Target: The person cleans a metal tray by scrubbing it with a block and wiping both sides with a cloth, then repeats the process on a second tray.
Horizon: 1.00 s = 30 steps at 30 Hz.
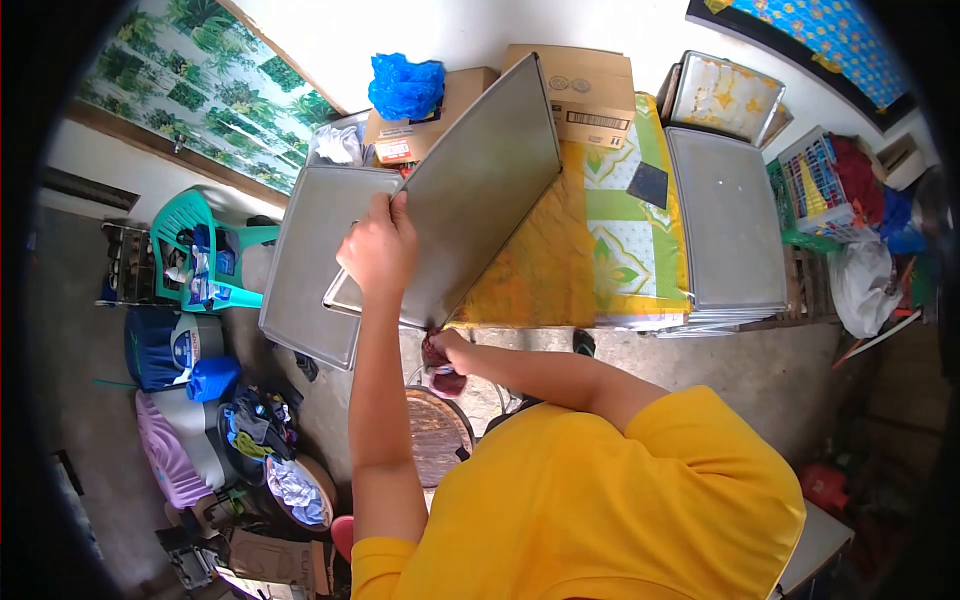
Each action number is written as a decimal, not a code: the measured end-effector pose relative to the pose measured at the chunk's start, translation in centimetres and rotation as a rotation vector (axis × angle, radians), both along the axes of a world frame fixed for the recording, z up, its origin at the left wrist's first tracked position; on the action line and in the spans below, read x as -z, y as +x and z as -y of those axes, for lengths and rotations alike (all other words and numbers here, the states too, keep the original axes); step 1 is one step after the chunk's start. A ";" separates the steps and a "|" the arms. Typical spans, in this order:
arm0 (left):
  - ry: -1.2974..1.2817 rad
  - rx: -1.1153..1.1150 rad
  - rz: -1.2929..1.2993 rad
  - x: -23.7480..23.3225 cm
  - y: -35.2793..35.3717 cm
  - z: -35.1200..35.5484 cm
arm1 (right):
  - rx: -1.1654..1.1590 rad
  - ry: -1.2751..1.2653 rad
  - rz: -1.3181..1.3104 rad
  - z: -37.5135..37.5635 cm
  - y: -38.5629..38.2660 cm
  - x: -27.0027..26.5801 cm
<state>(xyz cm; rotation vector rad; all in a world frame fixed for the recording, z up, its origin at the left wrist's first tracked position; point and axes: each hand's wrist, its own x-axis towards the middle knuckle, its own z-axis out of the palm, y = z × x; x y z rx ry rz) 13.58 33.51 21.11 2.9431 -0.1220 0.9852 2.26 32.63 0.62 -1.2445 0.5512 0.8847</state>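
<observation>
- Tray (480, 180) is hanging tilted above the table (610, 230), its low corner toward the person and its far end rising toward the cardboard boxes (590, 85).
- Left hand (378, 250) is gripping the tray's near edge, fingers pressed together and curled over the rim.
- Right hand (447, 350) is clenching a dark red rag (445, 378) just under the low corner; its fingers are mostly hidden.
- Second pan (320, 270) is lying flat at the left, partly under the tray.
- Pan stack (725, 220) is sitting at the table's right end.
</observation>
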 end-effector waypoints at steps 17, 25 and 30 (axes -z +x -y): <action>-0.076 0.096 -0.106 -0.5 -1.0 0.7 | 0.723 -0.357 0.406 30.4 20.1 14.3; -0.126 0.125 -0.098 -1.3 -1.9 1.4 | 0.711 -0.669 0.647 31.2 21.1 8.5; -0.099 0.114 -0.091 -1.7 -2.1 1.5 | 0.688 -0.884 1.085 29.8 21.7 -1.4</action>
